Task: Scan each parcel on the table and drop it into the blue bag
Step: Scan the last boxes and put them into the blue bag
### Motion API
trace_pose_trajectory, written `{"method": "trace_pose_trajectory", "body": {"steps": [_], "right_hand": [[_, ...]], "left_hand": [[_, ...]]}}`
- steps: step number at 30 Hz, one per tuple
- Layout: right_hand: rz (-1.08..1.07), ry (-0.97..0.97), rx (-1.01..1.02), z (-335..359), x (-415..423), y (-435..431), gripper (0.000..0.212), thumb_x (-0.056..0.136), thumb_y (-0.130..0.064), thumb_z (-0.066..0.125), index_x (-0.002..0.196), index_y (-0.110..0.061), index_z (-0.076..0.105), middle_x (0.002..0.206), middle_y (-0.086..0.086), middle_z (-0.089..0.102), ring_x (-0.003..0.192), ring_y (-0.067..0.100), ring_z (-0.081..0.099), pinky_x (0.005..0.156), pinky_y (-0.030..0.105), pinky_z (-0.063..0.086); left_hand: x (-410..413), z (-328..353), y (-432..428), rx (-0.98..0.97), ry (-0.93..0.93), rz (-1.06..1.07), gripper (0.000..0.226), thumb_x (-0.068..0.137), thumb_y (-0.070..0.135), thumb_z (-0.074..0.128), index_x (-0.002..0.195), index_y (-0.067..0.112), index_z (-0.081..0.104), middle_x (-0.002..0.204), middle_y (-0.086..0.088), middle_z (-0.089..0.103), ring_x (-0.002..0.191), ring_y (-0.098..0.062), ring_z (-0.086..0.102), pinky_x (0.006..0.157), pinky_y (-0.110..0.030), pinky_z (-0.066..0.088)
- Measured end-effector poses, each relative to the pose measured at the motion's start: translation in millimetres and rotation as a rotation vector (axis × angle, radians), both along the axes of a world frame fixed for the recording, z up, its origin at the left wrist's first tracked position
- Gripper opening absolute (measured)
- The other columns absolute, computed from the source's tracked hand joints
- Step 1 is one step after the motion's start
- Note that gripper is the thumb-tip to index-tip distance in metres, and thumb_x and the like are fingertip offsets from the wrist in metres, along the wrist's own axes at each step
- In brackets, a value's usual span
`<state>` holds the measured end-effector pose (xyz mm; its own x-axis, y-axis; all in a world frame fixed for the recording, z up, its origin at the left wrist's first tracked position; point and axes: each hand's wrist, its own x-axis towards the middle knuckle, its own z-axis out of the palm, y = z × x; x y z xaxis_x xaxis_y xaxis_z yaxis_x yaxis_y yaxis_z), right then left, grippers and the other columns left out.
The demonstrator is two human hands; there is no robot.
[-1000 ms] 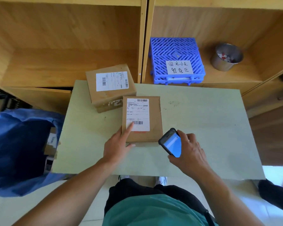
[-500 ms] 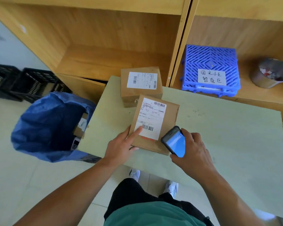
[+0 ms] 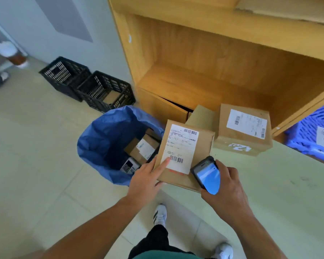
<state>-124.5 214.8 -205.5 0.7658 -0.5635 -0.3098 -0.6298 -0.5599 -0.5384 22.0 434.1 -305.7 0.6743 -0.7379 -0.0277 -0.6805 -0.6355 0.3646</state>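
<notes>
A flat brown parcel (image 3: 202, 146) with a white barcode label is lifted at the table's left edge, partly over the blue bag (image 3: 103, 139). My left hand (image 3: 146, 178) grips its near left corner, index finger laid on the label. My right hand (image 3: 226, 191) holds a dark handheld scanner (image 3: 207, 174) with a lit screen against the parcel's near right corner. A second, thicker brown parcel (image 3: 241, 137) with a white label rests on the pale green table (image 3: 269, 193) behind. Inside the open bag lie other labelled parcels (image 3: 140, 148).
A wooden shelf unit (image 3: 204, 62) rises behind the table. A blue plastic crate (image 3: 307, 137) sits at the right edge. Two black crates (image 3: 86, 83) stand on the tiled floor beyond the bag. My shoes (image 3: 160, 214) show below the table edge.
The flat parcel has left the table top and moved left toward the bag, held in my left hand. My head has turned left, bringing the bag and floor crates into view.
</notes>
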Motion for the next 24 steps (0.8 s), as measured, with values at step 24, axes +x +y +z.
{"method": "trace_pose_trajectory", "body": {"steps": [24], "right_hand": [[0.177,0.058,-0.044,-3.7,163.9,96.5,0.094,0.069,-0.047,0.079,0.146,-0.032,0.027,0.121,-0.004,0.037,0.098,0.02,0.052,0.078,0.04,0.057]], "left_hand": [[208.7,-9.5,171.4,0.281,-0.036,0.45,0.086,0.082,0.03,0.079,0.156,0.037,0.037,0.167,-0.021,0.02,0.142,-0.044,0.039,0.107,-0.067,0.04]]}}
